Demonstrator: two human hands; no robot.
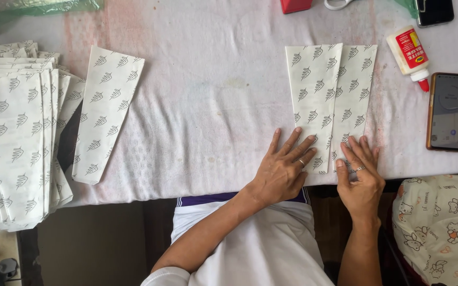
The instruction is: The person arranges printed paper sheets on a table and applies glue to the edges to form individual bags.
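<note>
Now both hands lie flat: left hand (pixel 282 169) and right hand (pixel 360 177) press, fingers spread and gripping nothing, a folded paper sleeve (pixel 328 100) on the counter (pixel 213 95). Far left, a paper stack (pixel 17 132) waits; the glue bottle (pixel 409 53) sits right.

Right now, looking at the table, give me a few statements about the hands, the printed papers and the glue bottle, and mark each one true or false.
1. Both hands rest flat on the folded printed paper. True: the left hand and right hand press on its near end.
2. The glue bottle stands upright. False: it lies on its side, red tip toward the phone.
3. A stack of printed papers sits at the table's left edge. True.
4. The single loose paper touches the left hand. False: it lies well apart, next to the stack.
5. The right hand holds the phone. False: the phone lies on the cloth, untouched.
</note>
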